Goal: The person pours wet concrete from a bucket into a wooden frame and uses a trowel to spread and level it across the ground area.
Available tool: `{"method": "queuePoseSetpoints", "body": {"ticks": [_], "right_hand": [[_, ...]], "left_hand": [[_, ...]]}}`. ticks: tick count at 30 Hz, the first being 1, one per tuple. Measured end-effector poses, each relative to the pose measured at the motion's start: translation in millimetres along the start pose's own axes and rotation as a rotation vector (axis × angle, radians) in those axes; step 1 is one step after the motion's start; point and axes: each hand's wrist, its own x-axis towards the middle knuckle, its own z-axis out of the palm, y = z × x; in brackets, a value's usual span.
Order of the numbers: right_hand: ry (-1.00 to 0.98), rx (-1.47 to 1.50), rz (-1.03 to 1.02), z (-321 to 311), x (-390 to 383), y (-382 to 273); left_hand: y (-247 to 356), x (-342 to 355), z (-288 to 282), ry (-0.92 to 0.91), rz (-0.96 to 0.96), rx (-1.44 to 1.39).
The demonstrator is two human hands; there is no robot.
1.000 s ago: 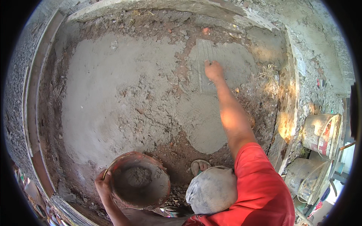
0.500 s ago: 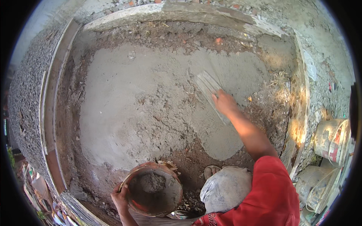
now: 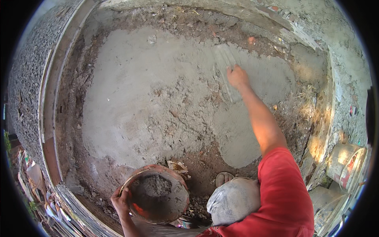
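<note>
My right hand (image 3: 237, 77) is closed around a long, flat grey plastering float (image 3: 226, 57). The float lies on a layer of wet grey mortar (image 3: 122, 87) spread over the soil, with my arm stretched out far ahead and to the right. Lower left, my left hand (image 3: 121, 200) grips the rim of a round, reddish-brown basin (image 3: 185, 194), its thumb over the edge. A lump of mortar (image 3: 157, 185) sits inside that basin. Between the smooth mortar areas, the middle strip is rough and crumbly.
Boards (image 3: 49, 118) edge the left side, with gravel (image 3: 29, 79) beyond. A low concrete border (image 3: 252, 12) runs along the far side. Two dirty buckets (image 3: 339, 158) stand at the right. My knee (image 3: 235, 199) and foot (image 3: 224, 178) are close to the basin. Scraps lie at lower left.
My right hand has pushed the float farther away over the mortar, and the arm is straighter. My left hand keeps its grip on the basin. The whole view has shifted somewhat.
</note>
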Motion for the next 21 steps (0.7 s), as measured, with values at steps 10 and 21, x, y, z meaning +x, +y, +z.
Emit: {"method": "queuePoseSetpoints", "body": {"ticks": [10,21], "right_hand": [[-0.237,-0.492,-0.914,-49,-98,109],[0.086,-0.514,-0.427,-48,100,-44]], "left_hand": [[-5,-9,-3,0.066,0.027,-0.031],[-31,-11,-20,0.102,0.081,0.111]]}}
